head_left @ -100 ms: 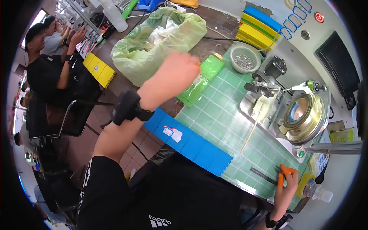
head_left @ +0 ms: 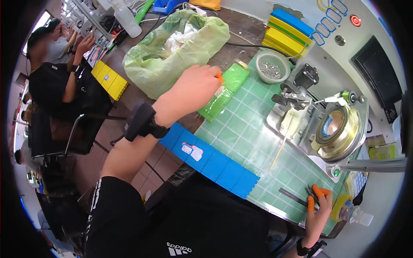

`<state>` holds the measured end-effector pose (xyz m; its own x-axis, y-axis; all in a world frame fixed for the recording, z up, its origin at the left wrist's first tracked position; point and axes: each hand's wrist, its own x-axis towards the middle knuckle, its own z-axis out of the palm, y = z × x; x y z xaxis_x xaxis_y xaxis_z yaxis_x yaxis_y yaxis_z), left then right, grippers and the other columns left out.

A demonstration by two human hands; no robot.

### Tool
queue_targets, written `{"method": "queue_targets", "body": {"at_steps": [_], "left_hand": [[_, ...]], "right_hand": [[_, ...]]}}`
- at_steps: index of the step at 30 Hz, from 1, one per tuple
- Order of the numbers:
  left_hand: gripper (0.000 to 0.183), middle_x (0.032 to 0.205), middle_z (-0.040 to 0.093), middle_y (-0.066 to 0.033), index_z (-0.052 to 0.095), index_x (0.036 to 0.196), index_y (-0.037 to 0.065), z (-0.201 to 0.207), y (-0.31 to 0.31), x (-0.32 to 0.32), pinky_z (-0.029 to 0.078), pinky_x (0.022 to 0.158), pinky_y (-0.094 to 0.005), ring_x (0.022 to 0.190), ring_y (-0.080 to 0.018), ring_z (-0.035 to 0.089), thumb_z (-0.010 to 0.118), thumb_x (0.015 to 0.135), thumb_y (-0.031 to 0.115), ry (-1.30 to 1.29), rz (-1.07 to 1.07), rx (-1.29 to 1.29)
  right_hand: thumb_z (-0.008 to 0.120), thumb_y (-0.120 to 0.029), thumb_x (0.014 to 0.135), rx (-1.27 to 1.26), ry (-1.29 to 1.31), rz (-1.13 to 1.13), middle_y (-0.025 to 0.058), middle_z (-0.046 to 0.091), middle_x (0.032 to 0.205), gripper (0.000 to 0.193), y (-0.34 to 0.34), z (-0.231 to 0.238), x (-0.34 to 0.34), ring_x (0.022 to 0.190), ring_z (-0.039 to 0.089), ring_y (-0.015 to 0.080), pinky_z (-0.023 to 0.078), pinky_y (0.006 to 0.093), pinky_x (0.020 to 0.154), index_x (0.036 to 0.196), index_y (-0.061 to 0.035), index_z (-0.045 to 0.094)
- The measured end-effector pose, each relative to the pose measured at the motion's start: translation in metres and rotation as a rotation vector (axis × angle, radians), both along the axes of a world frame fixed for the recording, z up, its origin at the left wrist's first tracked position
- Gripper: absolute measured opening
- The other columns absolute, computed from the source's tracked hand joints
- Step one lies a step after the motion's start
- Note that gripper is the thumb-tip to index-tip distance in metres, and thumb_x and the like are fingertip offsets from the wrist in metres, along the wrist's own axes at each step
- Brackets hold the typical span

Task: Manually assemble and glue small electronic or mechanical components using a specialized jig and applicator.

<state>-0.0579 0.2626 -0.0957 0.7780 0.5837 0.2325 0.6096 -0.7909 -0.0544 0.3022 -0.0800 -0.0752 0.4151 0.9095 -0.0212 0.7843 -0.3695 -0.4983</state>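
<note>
The left hand (head_left: pixel 195 86) rests curled on a green plastic packet (head_left: pixel 223 92), while the right hand (head_left: pixel 319 210) pinches orange-handled tweezers (head_left: pixel 313 197)

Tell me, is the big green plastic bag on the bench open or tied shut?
Open. The green plastic bag's mouth gapes upward, showing crumpled white material inside.

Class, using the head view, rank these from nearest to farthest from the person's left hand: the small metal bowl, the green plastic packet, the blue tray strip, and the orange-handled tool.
From the left hand:
1. Green plastic packet, touching its fingertips.
2. Small metal bowl, to the right, by the machine.
3. Blue tray strip, below, along the mat's near edge.
4. Orange-handled tool, far lower right, in the right hand.
</note>
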Motion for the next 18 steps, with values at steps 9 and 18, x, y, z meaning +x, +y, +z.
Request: {"method": "queue_targets", "body": {"at_steps": [9,18], "left_hand": [[0.026,0.102,0.07,-0.0101,0.079,0.112,0.004,0.103,-0.029,0.03,0.057,0.082,-0.0427,0.089,-0.0286,0.069,0.074,0.086,0.002,-0.664,-0.014,-0.262],[0.065,0.122,0.061,-0.0158,0.057,0.143,0.0,0.065,-0.055,0.128,0.051,0.094,-0.044,0.109,-0.0333,0.062,0.075,0.081,0.004,-0.218,-0.248,-0.028]], "right_hand": [[0.072,0.005,0.086,0.053,0.019,0.044,0.0175,0.067,0.109,0.034,0.012,0.014,-0.006,0.1,0.065,0.035,0.052,0.0388,0.089,0.119,0.0004,0.074],[0.071,0.001,0.093,0.428,0.759,0.491,0.0164,0.059,0.131,0.063,0.116,0.02,-0.097,0.101,0.067,0.0255,0.051,0.0398,0.099,0.153,-0.0012,0.05]]}}
